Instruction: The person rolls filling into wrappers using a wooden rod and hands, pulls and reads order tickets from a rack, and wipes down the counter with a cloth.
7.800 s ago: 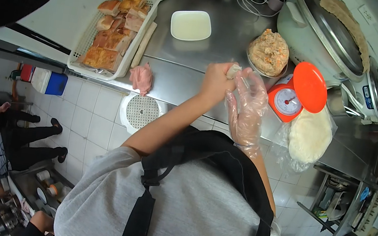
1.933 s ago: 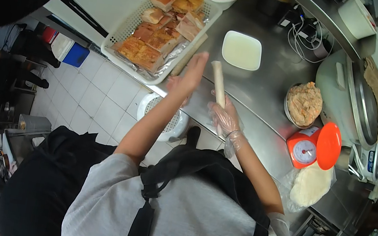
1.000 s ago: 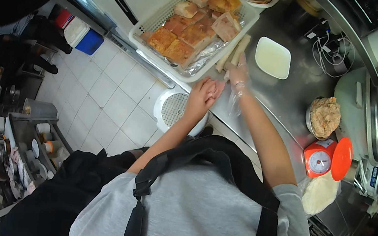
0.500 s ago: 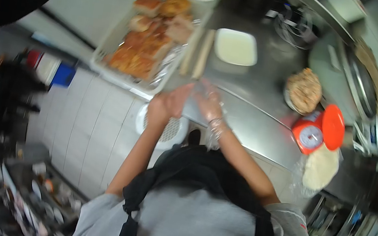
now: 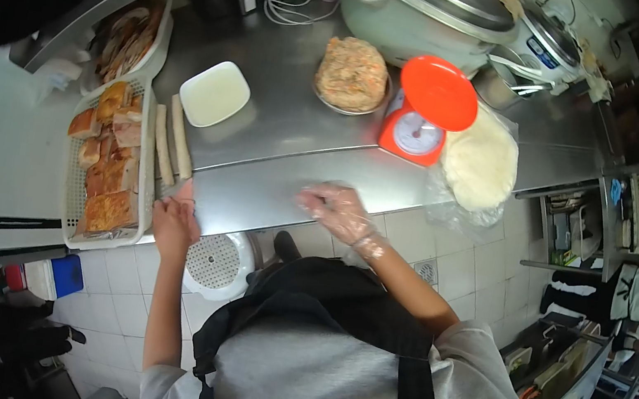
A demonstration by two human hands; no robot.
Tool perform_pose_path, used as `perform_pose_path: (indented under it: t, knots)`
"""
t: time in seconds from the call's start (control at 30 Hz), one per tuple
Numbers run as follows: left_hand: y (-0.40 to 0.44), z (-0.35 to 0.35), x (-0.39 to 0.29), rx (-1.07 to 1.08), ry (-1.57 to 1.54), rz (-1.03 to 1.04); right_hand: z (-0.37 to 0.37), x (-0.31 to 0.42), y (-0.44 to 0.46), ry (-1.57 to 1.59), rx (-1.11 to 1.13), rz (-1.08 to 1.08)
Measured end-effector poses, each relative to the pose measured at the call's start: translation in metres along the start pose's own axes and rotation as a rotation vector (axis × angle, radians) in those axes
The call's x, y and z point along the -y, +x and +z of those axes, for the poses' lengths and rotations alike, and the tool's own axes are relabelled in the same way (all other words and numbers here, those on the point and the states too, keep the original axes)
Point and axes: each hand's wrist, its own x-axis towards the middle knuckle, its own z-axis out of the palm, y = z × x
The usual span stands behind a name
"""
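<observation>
Comm. kitchen: s/s counter, lg. lidded pot, red scale, basket w/ meat, tiled flr.

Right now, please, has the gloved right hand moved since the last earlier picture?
Yes, the right hand has moved away from the two pale rolls, toward the red scale.

Left arm extended; right elbow bent, right hand loosely curled.

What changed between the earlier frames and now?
The right hand has let go of the second roll, which now lies beside the first roll, next to the basket. The left hand is now on the pink item. The white dish and scale stayed put.
</observation>
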Motion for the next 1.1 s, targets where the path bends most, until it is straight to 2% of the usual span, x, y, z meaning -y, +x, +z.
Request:
perform_pose_path:
  t: [0.13,0.17,0.23,0.27,0.3,0.33,0.4,0.43,0.47,0.57,0.63,0.7,0.77,0.83,0.93,1.0,1.07,1.1]
  knots:
    - [0.01,-0.018,0.015,0.293,0.558,0.436,-0.11,-0.044,-0.053,-0.296,-0.455,-0.097]
    - [0.015,-0.045,-0.011,0.248,0.446,0.508,-0.135,-0.061,-0.065,-0.422,-0.6,-0.083]
    - [0.041,-0.096,-0.069,0.524,0.341,0.494,-0.192,-0.077,-0.077,-0.588,-0.71,0.05]
    - [0.055,-0.115,-0.098,0.646,0.276,0.495,-0.207,-0.092,-0.081,-0.775,-0.658,0.028]
    - [0.067,-0.126,-0.125,0.587,0.195,0.635,-0.223,-0.123,-0.08,-0.972,-0.615,0.007]
    - [0.082,-0.134,-0.157,0.64,0.169,0.686,-0.245,-0.146,-0.077,-1.173,-0.574,-0.008]
    - [0.113,-0.146,-0.222,0.736,0.137,0.781,-0.258,-0.157,-0.076,-1.124,-0.417,0.03]
    - [0.126,-0.141,-0.252,0.661,0.15,0.861,-0.258,-0.163,-0.075,-1.093,-0.44,0.041]
    - [0.131,-0.146,-0.287,0.585,-0.005,0.828,-0.257,-0.168,-0.072,-1.049,-0.452,0.048]
    - [0.105,-0.145,-0.379,0.415,-0.488,0.729,-0.263,-0.178,-0.072,-0.931,-0.387,0.261]
    - [0.075,-0.119,-0.415,0.471,-0.881,0.696,-0.267,-0.179,-0.076,-0.926,-0.401,0.167]
    - [0.034,-0.077,-0.451,0.57,-1.108,0.65,-0.266,-0.148,-0.079,-0.922,-0.387,0.133]
    - [-0.005,-0.006,-0.475,0.739,-1.079,0.653,-0.268,-0.166,-0.086,-0.871,-0.438,0.082]
    - [-0.032,0.012,-0.483,0.825,-0.902,0.804,-0.271,-0.182,-0.085,-0.845,-0.435,0.058]
    - [-0.049,0.026,-0.483,0.794,-0.846,0.732,-0.275,-0.203,-0.08,-0.578,-0.567,0.04]
    - [-0.05,0.029,-0.483,0.802,-0.92,0.642,-0.275,-0.201,-0.082,-0.082,-0.821,0.0]
    - [-0.052,0.031,-0.479,0.811,-0.922,0.574,-0.282,-0.196,-0.087,0.45,-0.988,0.061]
    - [-0.05,0.032,-0.479,0.817,-0.886,0.56,-0.291,-0.189,-0.095,0.68,-0.992,0.114]
